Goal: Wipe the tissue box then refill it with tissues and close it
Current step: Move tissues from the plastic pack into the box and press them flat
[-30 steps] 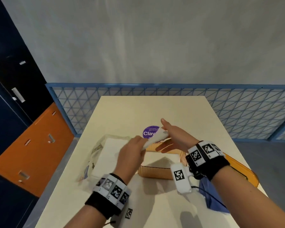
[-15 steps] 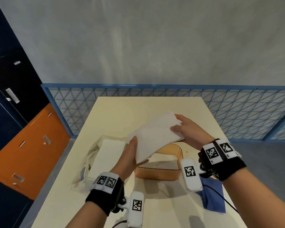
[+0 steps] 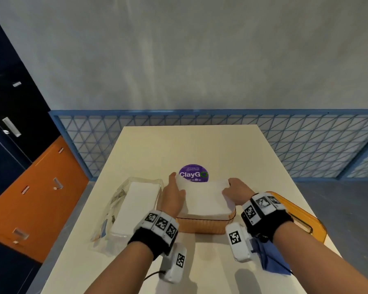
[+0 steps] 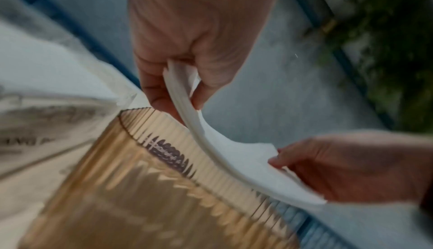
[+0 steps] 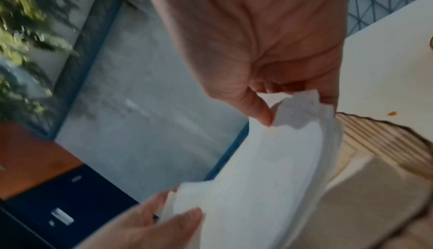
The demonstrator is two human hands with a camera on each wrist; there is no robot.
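Tissues (image 3: 204, 198) white. Tissue box (image 3: 206, 225) amber, ribbed. Sticker (image 3: 193, 172) at 12 o'clock purple. Cloth (image 3: 272, 257) blue. Counter (image 3: 200, 145) cream.

Cream table (image 3: 221, 145): amber tissue box (image 3: 204, 225), tissue pack (image 3: 134, 206), lid (image 3: 302, 217), blue cloth (image 3: 272, 257), purple sticker (image 3: 193, 173).

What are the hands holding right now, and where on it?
A tissue stack: left hand pinches its left end, right hand its right end, above the tissue box.
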